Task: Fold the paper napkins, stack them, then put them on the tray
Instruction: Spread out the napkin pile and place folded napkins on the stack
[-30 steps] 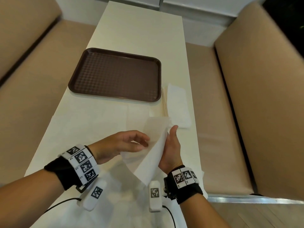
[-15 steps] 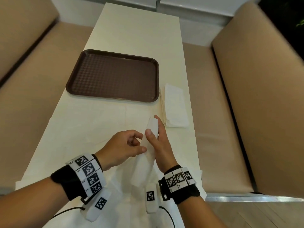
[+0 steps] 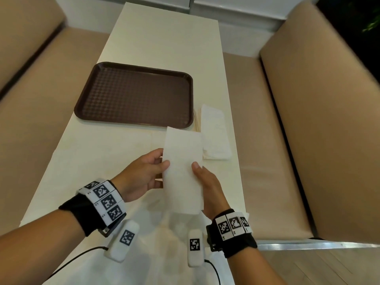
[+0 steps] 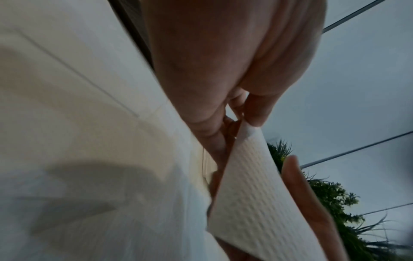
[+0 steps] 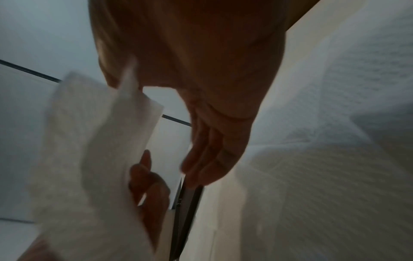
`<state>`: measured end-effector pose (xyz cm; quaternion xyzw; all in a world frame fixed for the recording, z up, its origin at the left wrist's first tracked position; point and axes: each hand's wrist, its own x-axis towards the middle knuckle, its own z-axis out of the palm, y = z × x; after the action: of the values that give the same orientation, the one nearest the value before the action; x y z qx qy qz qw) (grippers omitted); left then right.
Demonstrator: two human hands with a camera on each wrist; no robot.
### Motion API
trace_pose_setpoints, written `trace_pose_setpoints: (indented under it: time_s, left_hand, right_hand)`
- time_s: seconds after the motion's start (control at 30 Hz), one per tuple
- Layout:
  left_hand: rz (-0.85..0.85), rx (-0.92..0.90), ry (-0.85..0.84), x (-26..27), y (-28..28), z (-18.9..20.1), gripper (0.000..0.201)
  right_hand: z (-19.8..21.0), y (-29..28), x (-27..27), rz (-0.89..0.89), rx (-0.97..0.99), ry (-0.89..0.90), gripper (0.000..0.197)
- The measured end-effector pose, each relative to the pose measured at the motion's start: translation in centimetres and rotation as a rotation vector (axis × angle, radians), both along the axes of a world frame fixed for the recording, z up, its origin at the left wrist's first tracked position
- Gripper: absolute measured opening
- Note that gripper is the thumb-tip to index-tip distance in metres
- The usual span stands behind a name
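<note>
A white paper napkin (image 3: 182, 171), folded into a long narrow strip, hangs flat just above the table between both hands. My left hand (image 3: 159, 166) pinches its left edge, thumb on top. My right hand (image 3: 198, 170) grips the right edge, thumb on top and fingers underneath. The left wrist view shows the embossed napkin (image 4: 252, 194) pinched at its corner. In the right wrist view the napkin (image 5: 89, 159) is blurred. A small stack of folded napkins (image 3: 214, 132) lies just beyond, to the right. The brown tray (image 3: 133, 93) sits further back with nothing on it.
The cream table (image 3: 164, 38) is long and narrow, with tan padded benches (image 3: 308, 120) on both sides. Flat unfolded napkin sheets (image 3: 156, 254) lie on the near end under my wrists. The folded stack sits close to the table's right edge.
A second ago the napkin stood half folded between my hands. It has since closed into a narrow strip and now lies flat, held by both hands a little further forward.
</note>
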<state>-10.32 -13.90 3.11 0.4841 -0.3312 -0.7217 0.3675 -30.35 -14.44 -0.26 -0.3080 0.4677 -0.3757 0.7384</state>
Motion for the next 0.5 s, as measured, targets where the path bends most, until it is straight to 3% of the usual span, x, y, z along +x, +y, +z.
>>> trace_pose_setpoints:
  time_s: [0.1, 0.27, 0.37, 0.5]
  left_hand:
    - [0.024, -0.015, -0.128, -0.9, -1.0, -0.9, 0.023]
    - [0.171, -0.135, -0.334, -1.9, -3.0, -2.5, 0.041]
    - [0.093, -0.198, -0.368, -2.6, -4.2, -2.7, 0.041]
    - [-0.081, -0.145, -0.273, -3.2, -6.0, -2.3, 0.035]
  right_hand:
    - [-0.3, -0.3, 0.0, 0.034, -0.059, 0.125, 0.029]
    - [-0.8, -2.4, -1.1, 0.027, -0.087, 0.276, 0.026]
    - [-0.6, -4.2, -2.3, -0.007, -0.107, 0.318, 0.025]
    - [-0.1, -7.0, -4.0, -0.004, -0.142, 0.370, 0.022]
